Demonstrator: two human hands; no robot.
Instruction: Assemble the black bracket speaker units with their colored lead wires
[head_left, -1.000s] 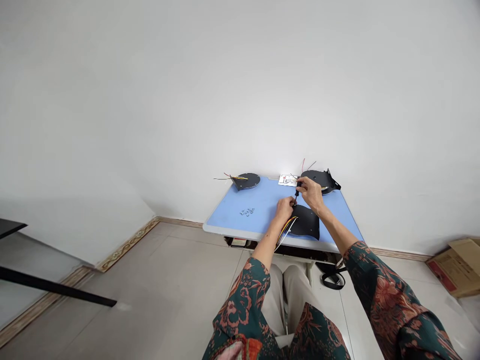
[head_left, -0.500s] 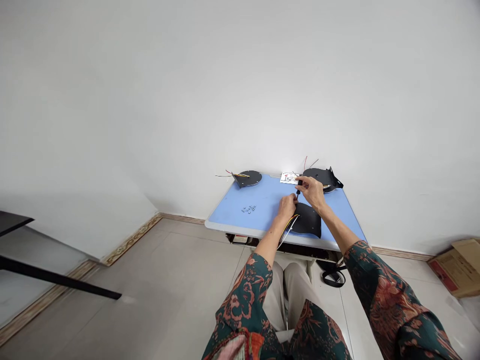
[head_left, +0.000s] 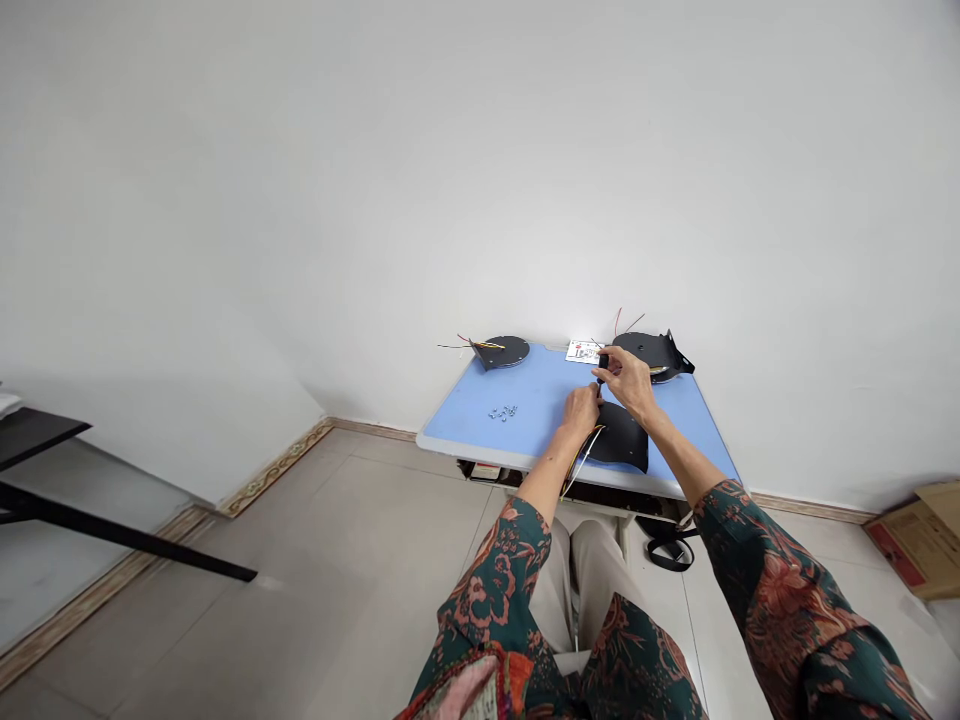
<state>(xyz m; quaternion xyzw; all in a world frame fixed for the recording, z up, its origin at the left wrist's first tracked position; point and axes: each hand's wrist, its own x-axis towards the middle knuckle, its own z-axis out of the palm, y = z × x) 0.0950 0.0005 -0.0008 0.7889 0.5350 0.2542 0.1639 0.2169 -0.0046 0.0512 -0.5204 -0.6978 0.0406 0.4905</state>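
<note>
A screwdriver (head_left: 603,361) with a black handle stands nearly upright, my right hand (head_left: 631,384) closed on its handle. Its tip points down at the far edge of a curved black plate (head_left: 624,440) near the front of the table. At that plate's far left edge my left hand (head_left: 581,410) is closed, its fingers beside the screwdriver's tip; the fingertips are partly hidden. Yellow and white wires (head_left: 581,462) run from the plate over the table's front edge. Several small silver screws (head_left: 503,413) lie loose to the left of my left hand.
The blue-topped table (head_left: 457,410) stands against a white wall. At its back are a round black part (head_left: 510,351) with wires, a printed card (head_left: 583,350) and another black part (head_left: 646,350) with a bracket. A cardboard box (head_left: 919,540) sits on the floor at right.
The view has shifted slightly, so everything appears a little to the right and higher. Both hands keep the same places at the plate and the screwdriver.
</note>
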